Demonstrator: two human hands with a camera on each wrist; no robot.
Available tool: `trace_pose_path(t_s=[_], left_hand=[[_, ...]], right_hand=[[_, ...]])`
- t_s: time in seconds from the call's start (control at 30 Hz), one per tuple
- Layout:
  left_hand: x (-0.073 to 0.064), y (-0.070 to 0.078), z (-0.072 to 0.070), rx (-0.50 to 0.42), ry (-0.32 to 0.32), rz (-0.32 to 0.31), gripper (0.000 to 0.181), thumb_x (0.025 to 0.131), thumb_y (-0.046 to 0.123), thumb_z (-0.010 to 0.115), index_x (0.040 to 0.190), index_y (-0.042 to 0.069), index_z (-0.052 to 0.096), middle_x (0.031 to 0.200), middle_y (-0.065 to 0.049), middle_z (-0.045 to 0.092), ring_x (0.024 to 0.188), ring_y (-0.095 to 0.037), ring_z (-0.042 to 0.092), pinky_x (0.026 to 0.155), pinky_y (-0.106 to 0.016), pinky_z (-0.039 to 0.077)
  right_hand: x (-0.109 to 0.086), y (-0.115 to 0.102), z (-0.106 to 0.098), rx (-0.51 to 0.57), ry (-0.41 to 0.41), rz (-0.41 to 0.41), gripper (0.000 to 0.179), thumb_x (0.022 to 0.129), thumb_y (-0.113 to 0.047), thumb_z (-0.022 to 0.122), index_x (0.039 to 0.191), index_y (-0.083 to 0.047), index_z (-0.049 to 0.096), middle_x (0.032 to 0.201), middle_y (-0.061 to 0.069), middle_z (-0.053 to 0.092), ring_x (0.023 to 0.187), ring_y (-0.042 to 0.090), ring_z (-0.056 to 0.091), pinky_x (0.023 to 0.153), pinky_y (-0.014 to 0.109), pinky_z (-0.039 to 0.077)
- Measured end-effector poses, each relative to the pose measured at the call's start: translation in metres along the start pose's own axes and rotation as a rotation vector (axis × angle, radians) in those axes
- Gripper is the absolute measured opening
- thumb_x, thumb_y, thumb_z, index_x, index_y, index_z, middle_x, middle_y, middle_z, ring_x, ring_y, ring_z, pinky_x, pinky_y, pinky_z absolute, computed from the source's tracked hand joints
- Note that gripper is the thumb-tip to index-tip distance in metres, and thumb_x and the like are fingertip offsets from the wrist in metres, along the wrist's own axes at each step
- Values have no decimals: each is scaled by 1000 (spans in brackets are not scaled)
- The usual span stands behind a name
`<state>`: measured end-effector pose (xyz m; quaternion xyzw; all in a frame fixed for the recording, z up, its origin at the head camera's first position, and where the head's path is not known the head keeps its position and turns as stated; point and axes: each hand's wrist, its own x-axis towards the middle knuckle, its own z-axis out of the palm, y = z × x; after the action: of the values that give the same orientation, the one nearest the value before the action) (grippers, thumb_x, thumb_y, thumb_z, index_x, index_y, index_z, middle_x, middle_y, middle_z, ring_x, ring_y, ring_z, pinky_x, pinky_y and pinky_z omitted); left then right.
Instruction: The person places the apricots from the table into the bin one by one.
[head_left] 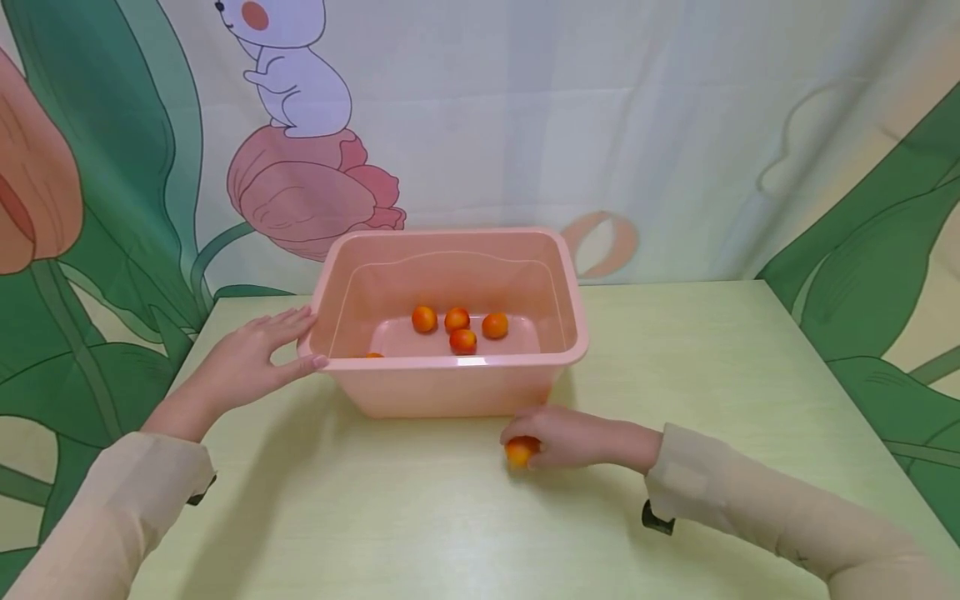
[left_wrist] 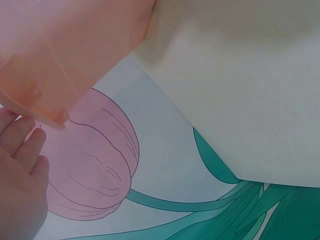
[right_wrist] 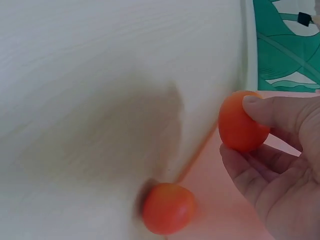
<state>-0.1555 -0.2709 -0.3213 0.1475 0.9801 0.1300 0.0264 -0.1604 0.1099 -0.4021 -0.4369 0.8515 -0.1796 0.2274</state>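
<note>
In the head view a pink plastic bin (head_left: 442,387) stands on the table, with several orange-red tomatoes (head_left: 462,342) on its floor. My left hand (head_left: 243,358) rests at the bin's left front corner, fingers extended along the rim. In the left wrist view those fingers (left_wrist: 27,150) touch the bin's edge. My right hand (head_left: 562,437) is just in front of the bin. It pinches a tomato (right_wrist: 244,121) between thumb and fingertips. A second tomato (right_wrist: 169,208) lies on the table against the bin's base, apart from the hand.
The pale wooden table (head_left: 697,358) extends to both sides of the bin. Behind it hangs a printed curtain (head_left: 480,125) with flowers and a white animal, close to the bin's back. Dark wrist straps (head_left: 657,518) show at the sleeve cuffs.
</note>
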Motion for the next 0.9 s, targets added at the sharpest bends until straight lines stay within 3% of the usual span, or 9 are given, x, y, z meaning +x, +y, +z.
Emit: trace_pose_path(t_s=[0.2,0.37,0.6,0.9], left_hand=[[0,0,0,0,2,-5,75,81,56,49,137,10,31,142,-14,31,128,-40,28,100,-60,23],[0,0,0,-1,-1,-8,75,81,57,49,138,11,31,142,-14,31,128,-40,28,100,-60,23],[0,0,1,1,1,-5,75,81,56,49,138,11,31,142,-13,31,128,-39,28,101,-59,23],[0,-1,3,-14,19,-24,75,80,57,51,138,13,32,143,-11,31,128,-41,28,98,-62,25]], right_hand=[[-5,-12,-12,-3,0,-7,26,79,-12,65,105,-14,62,98,-6,56,88,9,48,80,20,45],[-10,-23,-25,-2,1,-63,26,79,-14,65,105,-14,61,96,-6,56,85,8,49,77,18,45],[-16,-45,-51,31,-26,-115,25,80,-16,65,104,-15,60,92,-9,57,83,7,49,74,20,46],[-17,-69,-88,-1,3,-193,29,79,-13,66,107,-12,60,99,-6,61,87,8,52,75,18,48]])
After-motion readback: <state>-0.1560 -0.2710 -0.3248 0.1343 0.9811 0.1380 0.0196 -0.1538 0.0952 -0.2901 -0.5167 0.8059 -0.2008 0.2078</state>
